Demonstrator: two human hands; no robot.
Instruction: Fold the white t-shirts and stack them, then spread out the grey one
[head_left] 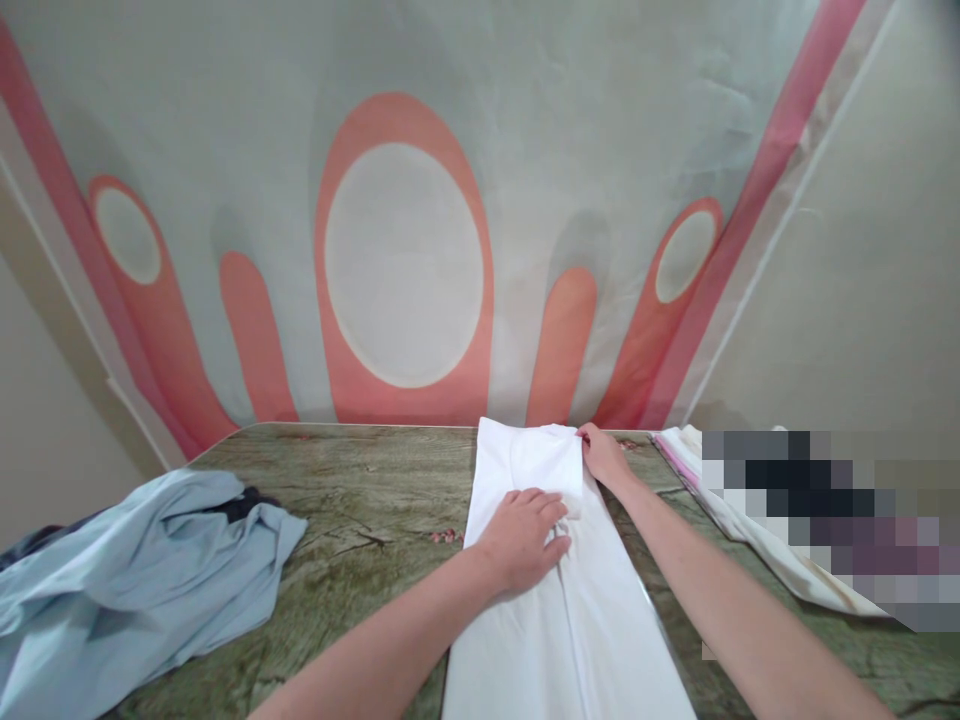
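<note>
A long white garment lies in a narrow folded strip across the table, its far end near the table's back edge. At that far end a smaller piece of the cloth is turned over on top. My left hand rests on the middle of the strip with its fingers apart, palm down on the fabric. My right hand is at the far right corner, its fingers closed on the cloth edge. Its fingertips are partly hidden by the hand itself.
A crumpled light blue garment with dark cloth beneath it lies on the left. Folded white and pink cloth lies on the right, partly covered by a pixelated patch. The wood-patterned table meets a wall panel with orange shapes.
</note>
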